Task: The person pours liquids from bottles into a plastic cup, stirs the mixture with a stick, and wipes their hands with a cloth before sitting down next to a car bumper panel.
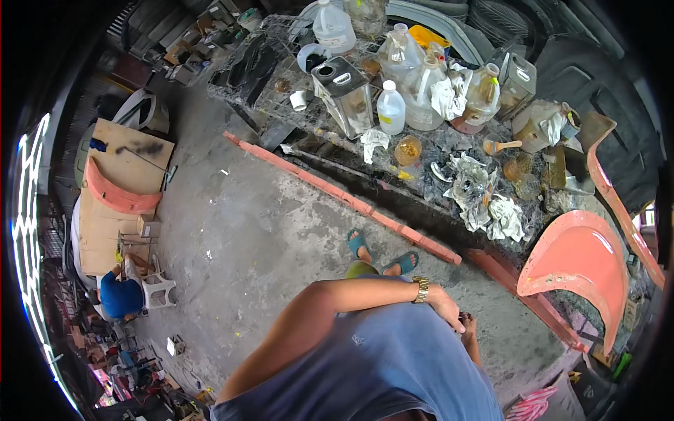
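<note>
My left hand [445, 309], with a gold-coloured watch [421, 290] on its wrist, reaches across the front of my blue shirt [407, 351]. Its fingers are bent and pressed together; anything between them is hidden. Right beside its fingertips is my right hand [469, 325], seen only in part past the edge of the shirt, and its grip cannot be made out. Closest to both hands on the right is a curved salmon-pink panel [583, 256] leaning by the workbench. A long pink strip [344, 200] runs along the floor side of the bench.
A stained workbench [319, 151] holds a metal can [344, 95], several plastic jugs, a white bottle [391, 109], a brush [502, 146] and crumpled paper [505, 219]. At left, a person in blue [121, 295] sits by a plywood board [98, 231] bearing another pink panel [116, 189].
</note>
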A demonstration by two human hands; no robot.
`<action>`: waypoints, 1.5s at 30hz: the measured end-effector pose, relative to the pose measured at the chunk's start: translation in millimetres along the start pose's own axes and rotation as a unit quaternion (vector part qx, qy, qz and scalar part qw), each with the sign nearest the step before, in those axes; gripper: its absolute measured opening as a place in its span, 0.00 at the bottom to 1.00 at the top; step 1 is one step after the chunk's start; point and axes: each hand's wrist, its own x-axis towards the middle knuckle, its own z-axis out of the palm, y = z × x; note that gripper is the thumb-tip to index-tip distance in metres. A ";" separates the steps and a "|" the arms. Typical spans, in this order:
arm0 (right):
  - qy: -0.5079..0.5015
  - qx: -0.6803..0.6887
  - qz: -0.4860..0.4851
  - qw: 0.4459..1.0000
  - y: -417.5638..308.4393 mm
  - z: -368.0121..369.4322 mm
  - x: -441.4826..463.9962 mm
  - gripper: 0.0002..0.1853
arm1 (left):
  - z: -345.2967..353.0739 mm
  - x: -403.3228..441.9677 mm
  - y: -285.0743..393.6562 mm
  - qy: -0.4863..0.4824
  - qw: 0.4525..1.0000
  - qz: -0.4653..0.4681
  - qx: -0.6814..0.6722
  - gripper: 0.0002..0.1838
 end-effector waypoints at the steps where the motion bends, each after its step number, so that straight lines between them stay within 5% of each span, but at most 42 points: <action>1: -0.012 -0.007 -0.032 0.999 9.1 3.9 7.3 0.13 | 0.1 -6.5 2.8 0.002 1.000 0.025 -0.007 0.35; 19: 0.018 -0.019 0.035 0.999 -7.1 49.2 14.3 0.12 | -17.2 -49.7 -11.5 -0.057 0.997 0.026 0.043 0.30; 22: 0.021 0.034 0.014 0.999 -9.2 51.2 17.5 0.12 | -20.7 -86.7 -12.3 -0.067 0.993 0.065 -0.070 0.31; 24: 0.005 0.023 0.015 1.000 -16.9 48.6 16.9 0.12 | -26.3 -122.0 -18.2 0.021 0.984 0.116 -0.132 0.30; 26: -0.004 0.032 0.039 0.999 -16.3 46.5 15.3 0.12 | -42.4 -164.8 -25.5 0.057 0.923 0.157 -0.346 0.28; 28: -0.017 0.008 0.048 0.999 -17.2 40.4 9.9 0.13 | -56.1 -191.7 -63.9 0.220 0.867 0.170 -0.415 0.23; 30: 0.028 -0.071 0.062 0.995 -16.8 35.7 3.9 0.14 | -79.9 -191.6 -121.1 0.495 0.776 0.125 -0.370 0.20; 32: 0.030 -0.049 0.062 0.996 -16.9 36.9 -5.3 0.14 | -108.6 -196.6 -170.1 0.639 0.687 0.088 -0.334 0.18; 34: 0.051 -0.063 0.059 0.995 -32.4 41.7 -21.9 0.14 | -135.3 -201.1 -185.5 0.706 0.604 0.059 -0.364 0.19; 39: 0.053 0.022 0.018 0.998 -35.6 65.4 -41.2 0.12 | -178.8 -190.6 -208.9 0.752 0.529 0.045 -0.391 0.28; 45: 0.072 0.044 0.017 0.996 0.3 93.3 -69.0 0.13 | -206.4 -182.3 -235.5 0.750 0.554 0.006 -0.361 0.30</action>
